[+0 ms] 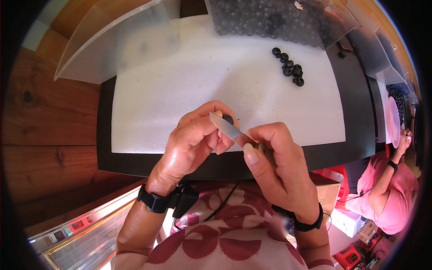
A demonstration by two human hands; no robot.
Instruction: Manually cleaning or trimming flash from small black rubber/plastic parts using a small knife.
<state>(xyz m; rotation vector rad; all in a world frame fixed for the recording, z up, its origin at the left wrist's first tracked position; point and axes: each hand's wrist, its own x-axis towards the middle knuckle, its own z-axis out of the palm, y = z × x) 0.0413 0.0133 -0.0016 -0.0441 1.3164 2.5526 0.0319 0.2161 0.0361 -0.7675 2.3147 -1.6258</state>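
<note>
My left hand [194,135] pinches a small round black part [228,119] between thumb and fingers, above the near side of a white foam sheet [180,90]. In my right hand [283,171] is a knife [227,128], its handle mostly hidden by the fingers. The short pointed blade slants up and left, its tip beside the left thumb, and overlaps the black part in view; whether the edge touches it I cannot tell. Several similar black parts [288,67] lie in a loose row on the sheet's far right.
A clear bin full of black parts [270,20] stands at the far edge. An empty-looking translucent bin [112,45] sits far left. The dark table rim [135,164] frames the sheet. At right, a person in pink [387,189] works beside a pink dish [393,120].
</note>
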